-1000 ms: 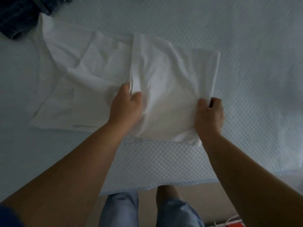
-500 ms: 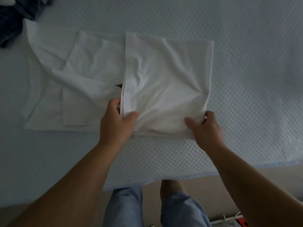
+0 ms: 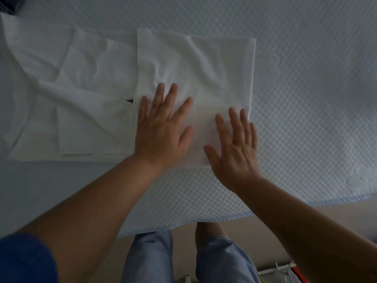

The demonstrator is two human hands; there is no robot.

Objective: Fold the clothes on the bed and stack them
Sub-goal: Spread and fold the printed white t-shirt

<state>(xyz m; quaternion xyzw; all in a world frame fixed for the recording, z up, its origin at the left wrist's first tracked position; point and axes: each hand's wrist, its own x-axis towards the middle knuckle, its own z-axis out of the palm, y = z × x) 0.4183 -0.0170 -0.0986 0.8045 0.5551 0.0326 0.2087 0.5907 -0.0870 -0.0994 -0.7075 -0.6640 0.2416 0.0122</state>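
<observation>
A white garment (image 3: 85, 84) lies spread on the bed (image 3: 306, 99), its right part folded over into a flat panel (image 3: 204, 64). My left hand (image 3: 161, 127) lies flat on the near left part of that panel, fingers straight and spread. On the panel's near right corner rests my right hand (image 3: 236, 146), palm down, fingers extended, with its outer fingers at the fold's right edge. Neither hand holds any cloth.
A dark blue garment (image 3: 8, 5) shows at the far left corner. The bed's near edge (image 3: 224, 217) runs just in front of my legs. Bare textured bedcover stretches to the right of the white garment. Some items lie on the floor at the bottom right (image 3: 285, 270).
Both hands let go of the folded panel's near edge and now lie flat on it. The panel has settled down onto the garment.
</observation>
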